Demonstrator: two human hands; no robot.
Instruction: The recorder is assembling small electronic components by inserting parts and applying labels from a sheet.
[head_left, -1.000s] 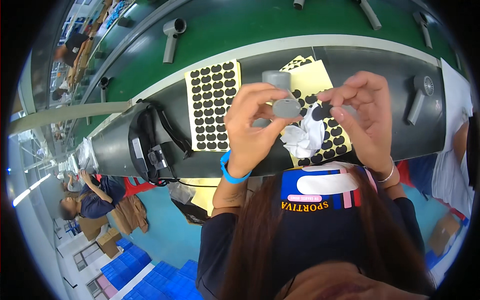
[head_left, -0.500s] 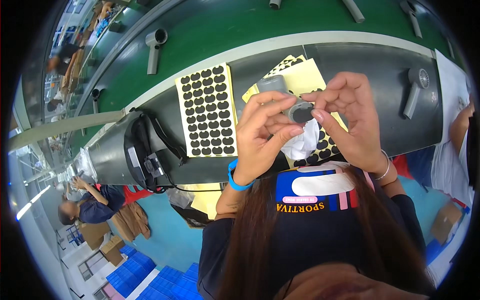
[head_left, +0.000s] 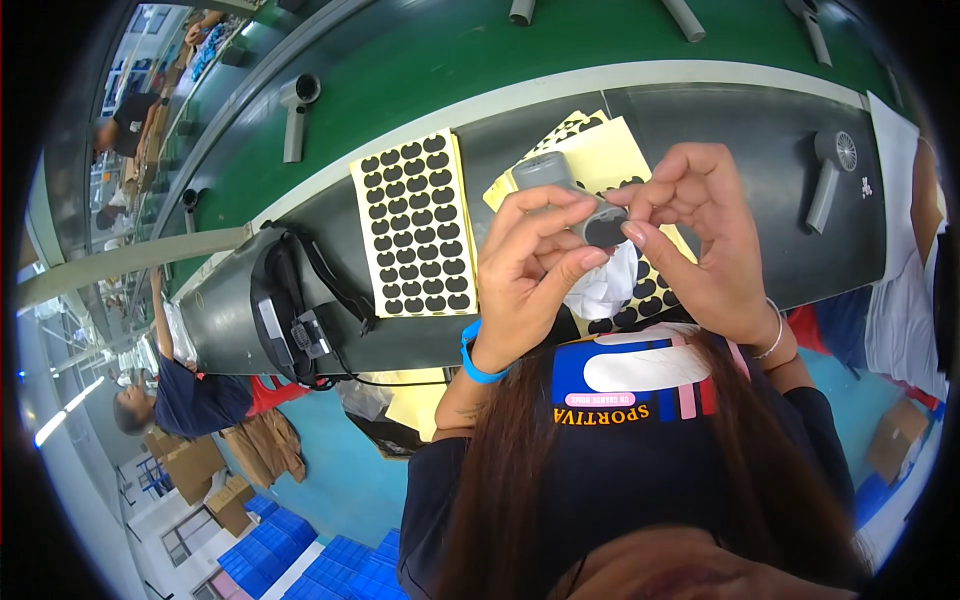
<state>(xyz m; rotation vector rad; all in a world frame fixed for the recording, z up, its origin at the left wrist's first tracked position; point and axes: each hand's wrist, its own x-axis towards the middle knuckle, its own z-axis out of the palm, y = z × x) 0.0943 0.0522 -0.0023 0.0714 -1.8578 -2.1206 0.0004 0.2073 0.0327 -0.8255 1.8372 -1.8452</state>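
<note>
A grey hair dryer (head_left: 541, 170) lies in front of me, its handle end toward me. My left hand (head_left: 530, 255) is closed around the handle, thumb and fingers near its end. On that end sits a black sticker (head_left: 604, 229). My right hand (head_left: 702, 225) has its thumb and forefinger at the sticker's right edge, in a pinch. Crumpled white paper (head_left: 608, 285) lies just below the handle. Under it and behind the dryer are yellow backing sheets (head_left: 622, 150) with black stickers. Left of my hands, a white sheet (head_left: 418, 225) carries rows of black stickers.
A black strap with a device (head_left: 285, 315) and cable lies on the dark worktable (head_left: 700, 130) at left. Another hair dryer (head_left: 828, 180) rests at right. More dryers (head_left: 296, 115) ride the green conveyor belt (head_left: 430, 50). Co-workers (head_left: 190, 405) are at both sides.
The dryers on the belt have shifted left. The black sticker sits more squarely over the handle end. My hands have barely moved. The co-worker at left now stretches an arm toward the belt.
</note>
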